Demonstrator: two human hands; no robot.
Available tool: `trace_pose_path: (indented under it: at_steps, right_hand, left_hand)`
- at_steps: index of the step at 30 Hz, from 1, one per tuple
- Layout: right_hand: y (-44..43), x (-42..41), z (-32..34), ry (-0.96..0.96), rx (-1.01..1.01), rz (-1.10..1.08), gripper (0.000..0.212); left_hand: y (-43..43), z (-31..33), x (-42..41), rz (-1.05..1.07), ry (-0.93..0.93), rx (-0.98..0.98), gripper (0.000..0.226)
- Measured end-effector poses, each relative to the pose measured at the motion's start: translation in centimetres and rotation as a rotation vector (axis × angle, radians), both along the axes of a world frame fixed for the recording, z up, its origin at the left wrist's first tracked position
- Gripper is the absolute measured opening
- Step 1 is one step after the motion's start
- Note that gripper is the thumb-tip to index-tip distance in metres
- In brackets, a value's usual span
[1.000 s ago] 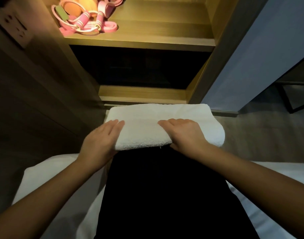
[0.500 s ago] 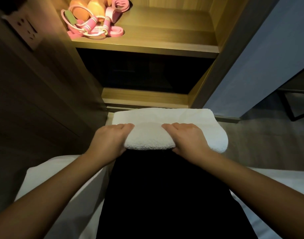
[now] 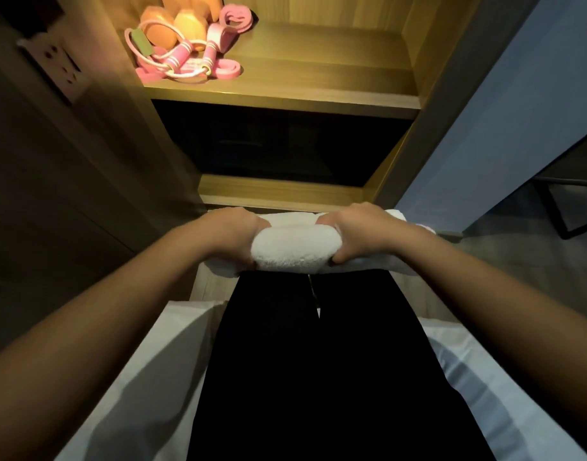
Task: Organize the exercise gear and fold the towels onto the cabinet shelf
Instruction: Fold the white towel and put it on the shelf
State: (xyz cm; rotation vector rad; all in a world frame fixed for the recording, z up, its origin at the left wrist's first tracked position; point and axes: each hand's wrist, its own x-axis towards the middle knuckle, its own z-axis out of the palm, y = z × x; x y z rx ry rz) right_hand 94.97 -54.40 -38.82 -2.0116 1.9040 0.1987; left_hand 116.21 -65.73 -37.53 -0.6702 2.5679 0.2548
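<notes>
— Wooden cabinet straight ahead, with a lit shelf (image 3: 318,71) up top and a darker lower shelf (image 3: 278,191) beneath it. Where is the towel?

— The towel (image 3: 290,251) lies across the person's lap (image 3: 302,361), at the knee end, just short of the lower shelf's front edge. The person is sitting on a bed (image 3: 145,367).

— And the hands?

— The left hand (image 3: 230,232) grips the towel's left part and the right hand (image 3: 358,229) its right part, fingers curled round the thick near fold. A bulge of cloth stands between them.

— How does it lie?

— Its long axis runs left to right, across the body and parallel to the shelf edges. Both hands are about equally near the cabinet.

— So what does the next move turn on?

— I'd judge the folding is nearly done. The far side is hidden behind the hands, so I can't tell how many layers there are. The lit shelf is forward of the hands and above them, so the lift goes up and away, both hands together.

— Anything in the way?

— A pink skipping rope (image 3: 175,56) and orange dumbbells (image 3: 160,23) sit at that shelf's back left corner. I'd aim the towel toward the right end.
</notes>
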Motion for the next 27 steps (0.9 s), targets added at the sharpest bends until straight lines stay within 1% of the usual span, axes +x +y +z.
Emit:
trace_pose_path:
  at_steps: [3, 5, 6, 8, 10, 13, 14, 16, 18, 20, 22, 24, 27]
  right_hand:
    - [-1.5, -1.2, 0.4, -0.05, 0.096, 0.01, 0.047]
    - [-1.7, -1.4, 0.2, -0.086, 0.137, 0.018, 0.047]
    - [-1.7, -1.3, 0.0, -0.092, 0.135, 0.02, 0.048]
    - [-1.6, -1.2, -0.4, -0.086, 0.103, 0.019, 0.05]
    - [-1.5, -1.2, -0.5, -0.081, 0.098, 0.011, 0.051]
    - [-0.7, -1.0, -0.5, -0.105, 0.093, -0.042, 0.057]
    - [0.0, -0.8, -0.8, -0.101, 0.042, -0.084, 0.062]
    - [2.3, -0.6, -1.9, 0.002, -0.128, -0.176, 0.075]
    - [4.6, -0.6, -2.9, 0.132, -0.221, -0.204, 0.081]
    - [5.3, -1.3, -3.5, 0.151, -0.204, -0.201, 0.075]
    - [4.5, -2.3, -3.3, 0.081, -0.159, -0.191, 0.066]
    - [2.8, -3.3, -2.8, 0.017, -0.089, -0.154, 0.064]
    - [0.3, -4.7, -2.7, -0.083, 0.074, -0.09, 0.07]
  left_hand:
    - [0.2, -0.2, -0.9, 0.011, -0.027, 0.014, 0.071]
    - [1.0, -0.8, -0.6, 0.032, 0.06, 0.001, 0.085]
    - [1.5, -1.2, -0.4, 0.035, 0.129, -0.014, 0.087]
    - [2.7, -2.1, -0.3, 0.018, 0.264, -0.103, 0.084]
    - [4.0, -2.9, -0.8, 0.021, 0.346, -0.213, 0.076]
    - [4.1, -3.2, -1.7, 0.035, 0.362, -0.225, 0.068]
    - [3.6, -3.0, -1.8, 0.021, 0.348, -0.217, 0.067]
    - [2.4, -2.7, -2.0, -0.024, 0.322, -0.202, 0.067]
    - [1.6, -2.6, -2.4, -0.052, 0.311, -0.152, 0.066]
    - [0.9, -2.7, -3.1, -0.089, 0.293, -0.099, 0.063]
    - [-0.1, -2.8, -4.0, -0.094, 0.266, -0.055, 0.062]
    - [-1.1, -3.2, -4.6, -0.064, 0.245, 0.039, 0.06]
    - [-2.5, -3.7, -4.8, 0.026, 0.194, 0.293, 0.051]
